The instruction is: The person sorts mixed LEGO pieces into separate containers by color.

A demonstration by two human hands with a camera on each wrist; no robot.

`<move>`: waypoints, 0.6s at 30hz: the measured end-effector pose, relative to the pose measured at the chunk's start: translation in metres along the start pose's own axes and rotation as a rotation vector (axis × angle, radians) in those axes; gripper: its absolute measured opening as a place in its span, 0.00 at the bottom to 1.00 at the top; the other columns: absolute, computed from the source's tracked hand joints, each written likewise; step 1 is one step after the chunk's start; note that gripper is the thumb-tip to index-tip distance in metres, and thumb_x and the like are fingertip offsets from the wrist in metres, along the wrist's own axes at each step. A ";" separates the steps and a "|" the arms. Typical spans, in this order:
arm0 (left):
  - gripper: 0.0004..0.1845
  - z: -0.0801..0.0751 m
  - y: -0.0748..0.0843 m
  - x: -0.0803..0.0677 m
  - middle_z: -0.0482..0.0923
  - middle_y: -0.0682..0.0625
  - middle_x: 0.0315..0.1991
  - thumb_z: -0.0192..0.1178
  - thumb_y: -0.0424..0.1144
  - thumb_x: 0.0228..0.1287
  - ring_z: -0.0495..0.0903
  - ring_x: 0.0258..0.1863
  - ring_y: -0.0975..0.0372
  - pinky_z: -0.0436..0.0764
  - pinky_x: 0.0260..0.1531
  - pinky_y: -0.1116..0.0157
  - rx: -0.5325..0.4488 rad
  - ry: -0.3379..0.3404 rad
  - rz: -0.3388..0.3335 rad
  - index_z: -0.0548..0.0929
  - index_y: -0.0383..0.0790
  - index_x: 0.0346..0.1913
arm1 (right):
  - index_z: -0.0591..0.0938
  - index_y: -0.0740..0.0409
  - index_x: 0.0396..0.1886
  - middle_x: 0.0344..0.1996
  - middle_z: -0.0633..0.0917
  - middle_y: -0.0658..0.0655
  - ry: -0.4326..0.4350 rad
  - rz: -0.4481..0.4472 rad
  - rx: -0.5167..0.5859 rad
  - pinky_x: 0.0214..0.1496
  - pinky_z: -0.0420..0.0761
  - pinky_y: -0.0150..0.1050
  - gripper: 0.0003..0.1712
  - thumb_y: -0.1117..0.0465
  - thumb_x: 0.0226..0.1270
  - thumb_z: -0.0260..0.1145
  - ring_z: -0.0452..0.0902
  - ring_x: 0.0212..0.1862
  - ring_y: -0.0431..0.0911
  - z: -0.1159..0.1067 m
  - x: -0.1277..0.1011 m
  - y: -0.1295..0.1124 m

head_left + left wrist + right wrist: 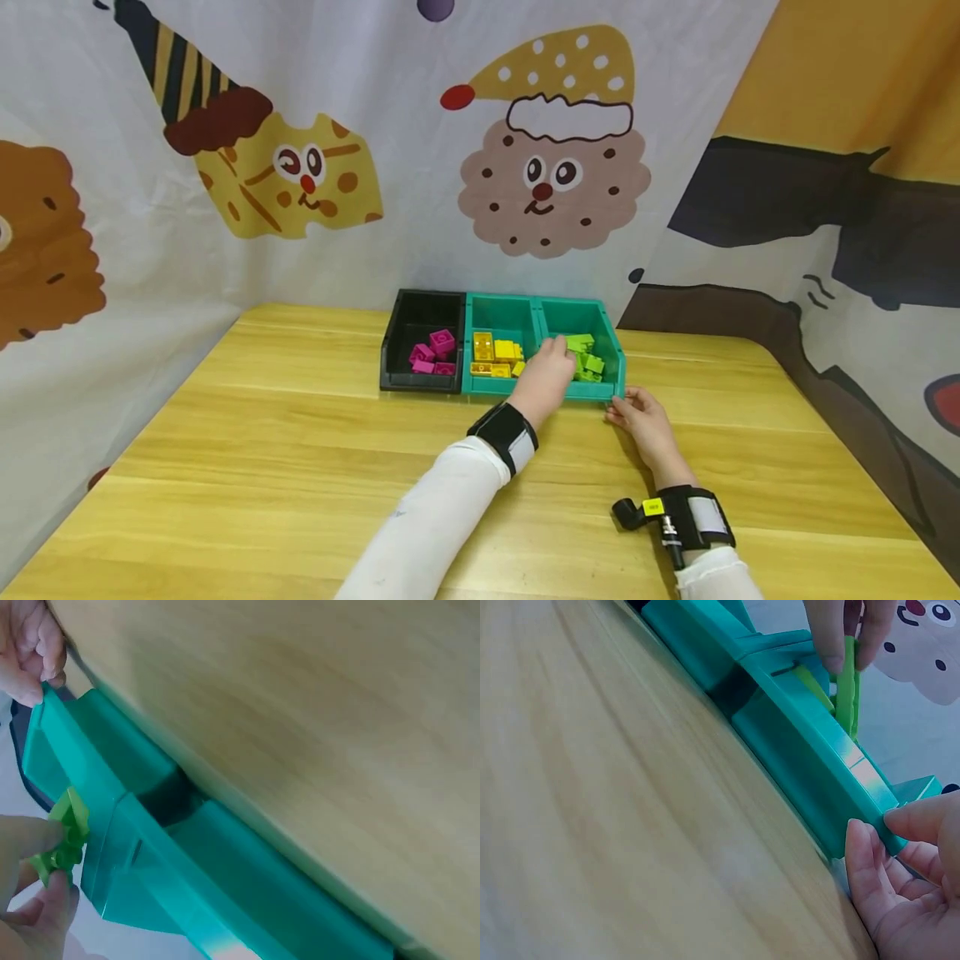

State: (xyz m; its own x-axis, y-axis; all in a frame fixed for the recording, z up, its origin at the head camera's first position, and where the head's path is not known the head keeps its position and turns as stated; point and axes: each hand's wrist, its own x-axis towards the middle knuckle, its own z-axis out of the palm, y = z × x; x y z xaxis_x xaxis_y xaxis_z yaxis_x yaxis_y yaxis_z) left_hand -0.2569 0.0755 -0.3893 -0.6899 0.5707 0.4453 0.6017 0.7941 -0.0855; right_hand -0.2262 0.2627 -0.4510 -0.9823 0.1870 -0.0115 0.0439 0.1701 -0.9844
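My left hand reaches over the right teal bin and pinches a lime green toy building block between thumb and fingers. In the right wrist view, the green block stands upright just behind the bin's front wall. Other lime green blocks lie inside that bin. My right hand holds the bin's front right corner, thumb at the rim and fingers curled beneath it, as the right wrist view shows.
Left of it, the middle teal bin contains several yellow blocks. A black bin with several magenta blocks adjoins it. The bins stand on a wooden table, near a printed cloth hanging behind.
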 end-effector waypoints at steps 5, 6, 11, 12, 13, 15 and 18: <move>0.11 0.003 0.002 0.001 0.72 0.44 0.54 0.55 0.27 0.65 0.73 0.49 0.58 0.78 0.44 0.74 0.025 -0.026 0.029 0.83 0.40 0.47 | 0.63 0.73 0.57 0.36 0.75 0.51 -0.005 0.000 -0.006 0.41 0.79 0.25 0.19 0.64 0.73 0.51 0.76 0.36 0.31 0.000 0.000 -0.001; 0.12 0.004 0.003 0.000 0.71 0.44 0.55 0.54 0.28 0.66 0.73 0.51 0.58 0.78 0.46 0.73 0.035 -0.044 0.033 0.82 0.39 0.49 | 0.63 0.73 0.57 0.35 0.75 0.50 -0.004 -0.001 -0.006 0.41 0.79 0.25 0.19 0.64 0.73 0.51 0.76 0.36 0.31 0.000 0.000 -0.001; 0.18 0.005 0.006 0.001 0.69 0.44 0.59 0.50 0.30 0.71 0.69 0.57 0.57 0.73 0.56 0.71 0.170 -0.154 0.080 0.74 0.37 0.61 | 0.63 0.73 0.56 0.34 0.75 0.50 -0.001 -0.008 -0.001 0.41 0.79 0.25 0.18 0.65 0.74 0.50 0.76 0.35 0.32 -0.001 0.001 -0.001; 0.19 0.006 0.008 0.001 0.68 0.44 0.59 0.49 0.31 0.71 0.69 0.57 0.57 0.72 0.56 0.71 0.190 -0.171 0.084 0.73 0.37 0.62 | 0.63 0.73 0.56 0.34 0.75 0.50 -0.001 -0.009 -0.001 0.41 0.79 0.25 0.18 0.65 0.74 0.50 0.76 0.35 0.32 -0.001 0.001 -0.001; 0.19 0.006 0.009 0.001 0.68 0.45 0.58 0.48 0.31 0.72 0.69 0.56 0.57 0.73 0.56 0.71 0.210 -0.178 0.085 0.72 0.37 0.63 | 0.63 0.73 0.56 0.34 0.75 0.50 -0.001 -0.009 -0.002 0.41 0.79 0.25 0.18 0.65 0.73 0.50 0.76 0.35 0.32 -0.001 0.001 0.000; 0.19 0.006 0.011 0.002 0.69 0.46 0.58 0.49 0.33 0.72 0.69 0.56 0.58 0.73 0.55 0.71 0.215 -0.178 0.068 0.72 0.39 0.64 | 0.63 0.73 0.57 0.35 0.76 0.51 -0.002 -0.007 -0.008 0.41 0.79 0.25 0.19 0.65 0.74 0.51 0.76 0.35 0.32 -0.001 0.000 0.000; 0.18 0.007 0.012 0.002 0.73 0.50 0.56 0.52 0.36 0.70 0.71 0.55 0.59 0.74 0.54 0.69 0.204 -0.113 0.025 0.75 0.44 0.62 | 0.63 0.73 0.57 0.35 0.76 0.51 -0.008 -0.002 -0.012 0.41 0.79 0.25 0.19 0.64 0.74 0.51 0.76 0.35 0.32 -0.001 0.000 0.001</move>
State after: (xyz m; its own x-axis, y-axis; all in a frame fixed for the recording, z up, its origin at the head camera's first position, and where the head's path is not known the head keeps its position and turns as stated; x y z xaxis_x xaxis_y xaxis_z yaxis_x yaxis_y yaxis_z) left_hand -0.2538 0.0870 -0.3955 -0.7233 0.6013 0.3395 0.5331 0.7987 -0.2791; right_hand -0.2260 0.2635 -0.4514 -0.9838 0.1788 -0.0106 0.0437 0.1824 -0.9823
